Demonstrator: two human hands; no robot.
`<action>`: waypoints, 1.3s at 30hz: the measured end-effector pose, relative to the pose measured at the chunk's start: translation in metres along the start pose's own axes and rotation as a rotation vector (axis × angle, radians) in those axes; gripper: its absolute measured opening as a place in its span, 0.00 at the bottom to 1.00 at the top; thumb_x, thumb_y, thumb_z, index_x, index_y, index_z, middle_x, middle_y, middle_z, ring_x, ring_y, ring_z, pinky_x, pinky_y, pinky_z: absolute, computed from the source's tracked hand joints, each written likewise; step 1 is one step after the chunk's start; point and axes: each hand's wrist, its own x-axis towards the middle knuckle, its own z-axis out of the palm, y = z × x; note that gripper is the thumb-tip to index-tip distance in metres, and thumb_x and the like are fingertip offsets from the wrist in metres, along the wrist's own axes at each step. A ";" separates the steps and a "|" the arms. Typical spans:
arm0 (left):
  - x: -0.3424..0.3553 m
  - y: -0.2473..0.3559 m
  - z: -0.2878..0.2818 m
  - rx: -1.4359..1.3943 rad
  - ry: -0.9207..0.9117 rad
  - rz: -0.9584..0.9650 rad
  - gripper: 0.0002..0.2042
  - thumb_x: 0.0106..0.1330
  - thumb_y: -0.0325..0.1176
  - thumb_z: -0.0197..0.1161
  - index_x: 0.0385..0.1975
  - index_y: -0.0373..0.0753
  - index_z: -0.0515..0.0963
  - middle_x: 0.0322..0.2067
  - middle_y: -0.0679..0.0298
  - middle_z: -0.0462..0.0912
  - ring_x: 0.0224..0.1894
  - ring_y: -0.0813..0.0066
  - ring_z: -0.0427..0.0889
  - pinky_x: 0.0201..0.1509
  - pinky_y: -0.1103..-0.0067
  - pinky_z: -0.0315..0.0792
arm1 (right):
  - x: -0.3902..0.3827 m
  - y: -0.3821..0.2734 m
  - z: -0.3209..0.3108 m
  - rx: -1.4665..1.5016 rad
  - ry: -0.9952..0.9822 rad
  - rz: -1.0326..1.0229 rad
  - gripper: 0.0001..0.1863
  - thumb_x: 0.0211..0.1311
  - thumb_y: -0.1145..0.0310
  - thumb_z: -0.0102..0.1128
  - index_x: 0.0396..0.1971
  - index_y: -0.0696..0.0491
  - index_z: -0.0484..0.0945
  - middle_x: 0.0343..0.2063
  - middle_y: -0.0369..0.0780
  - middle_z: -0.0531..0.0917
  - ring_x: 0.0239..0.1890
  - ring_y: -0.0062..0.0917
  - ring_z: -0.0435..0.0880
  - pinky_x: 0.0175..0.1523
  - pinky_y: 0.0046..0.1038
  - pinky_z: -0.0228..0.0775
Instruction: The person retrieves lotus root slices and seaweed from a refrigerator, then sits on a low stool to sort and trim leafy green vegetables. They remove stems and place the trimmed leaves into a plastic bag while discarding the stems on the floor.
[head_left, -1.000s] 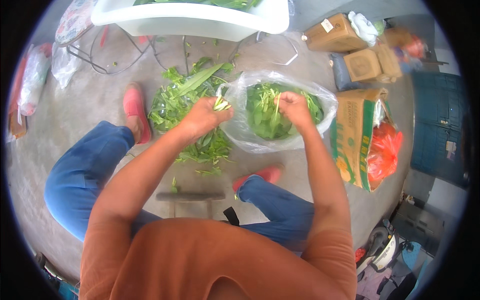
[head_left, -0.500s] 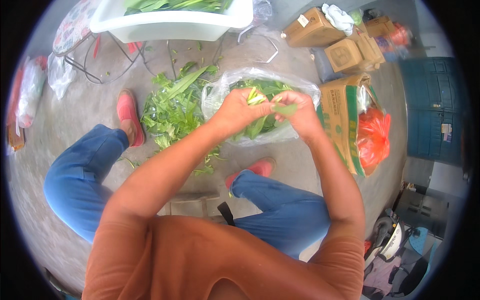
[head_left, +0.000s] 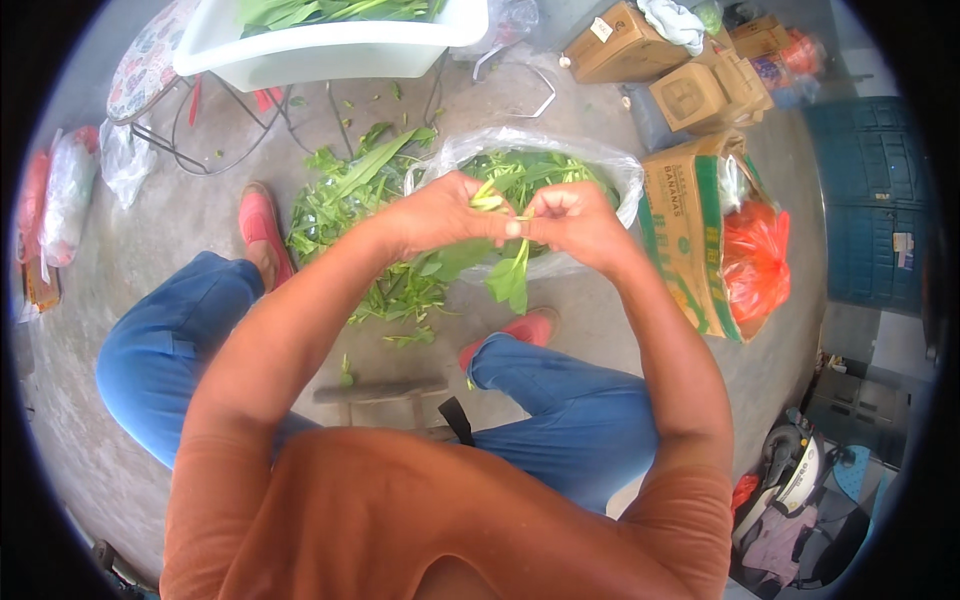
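Observation:
My left hand (head_left: pixel 440 215) is closed around a small bunch of leafy green stems (head_left: pixel 488 198), their pale ends poking out above the fingers. Its thumb meets the fingertips of my right hand (head_left: pixel 578 226), which pinches a leafy green stalk (head_left: pixel 511 282) whose leaves dangle below. Both hands hover over the near side of a clear plastic bag (head_left: pixel 628 185) with its mouth spread wide, filled with loose greens (head_left: pixel 545 172). To its left, a heap of leafy greens (head_left: pixel 345 190) lies on the concrete floor.
A white plastic tub (head_left: pixel 330 68) of long green leaves stands at the far side, beside a round patterned stool (head_left: pixel 150 60). On the right is a cardboard box (head_left: pixel 682 205) with a red plastic bag (head_left: pixel 755 262). A low wooden stool (head_left: pixel 380 392) sits near my legs.
My hands have shifted slightly nearer to me, the left one turning more sideways. A leafy stalk now hangs down below my right fingers, where a leaf stuck out between the hands before.

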 end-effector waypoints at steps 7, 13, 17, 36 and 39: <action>-0.004 -0.020 -0.009 -0.223 -0.026 -0.012 0.08 0.55 0.34 0.65 0.28 0.35 0.78 0.22 0.69 0.76 0.26 0.83 0.71 0.33 0.84 0.65 | -0.003 -0.004 -0.001 0.287 -0.070 -0.077 0.07 0.52 0.71 0.61 0.20 0.55 0.75 0.17 0.32 0.75 0.18 0.13 0.70 0.23 0.16 0.61; -0.013 -0.016 0.023 -0.333 0.151 -0.024 0.07 0.53 0.31 0.66 0.27 0.36 0.78 0.23 0.70 0.77 0.26 0.84 0.71 0.31 0.85 0.65 | -0.001 -0.002 0.003 0.270 -0.023 -0.034 0.07 0.54 0.70 0.60 0.21 0.55 0.74 0.17 0.33 0.75 0.19 0.13 0.71 0.24 0.16 0.62; -0.013 -0.015 0.023 -0.349 0.174 0.017 0.07 0.53 0.31 0.66 0.28 0.37 0.78 0.24 0.70 0.78 0.27 0.85 0.72 0.32 0.85 0.67 | 0.000 -0.002 0.011 0.292 -0.008 -0.016 0.07 0.55 0.69 0.59 0.23 0.56 0.74 0.19 0.33 0.76 0.19 0.13 0.71 0.25 0.16 0.63; -0.023 -0.041 0.000 -0.205 0.040 -0.073 0.10 0.57 0.35 0.62 0.34 0.37 0.77 0.25 0.68 0.78 0.27 0.84 0.73 0.31 0.84 0.69 | -0.007 0.004 0.024 0.292 -0.034 -0.024 0.04 0.55 0.72 0.57 0.25 0.57 0.76 0.21 0.32 0.77 0.22 0.13 0.71 0.28 0.18 0.64; -0.025 -0.032 0.023 -0.520 0.056 -0.162 0.12 0.58 0.36 0.62 0.38 0.38 0.75 0.25 0.67 0.77 0.26 0.83 0.73 0.32 0.85 0.70 | -0.002 0.010 0.035 0.346 0.019 -0.061 0.04 0.55 0.72 0.56 0.26 0.57 0.76 0.21 0.32 0.77 0.22 0.13 0.71 0.28 0.16 0.63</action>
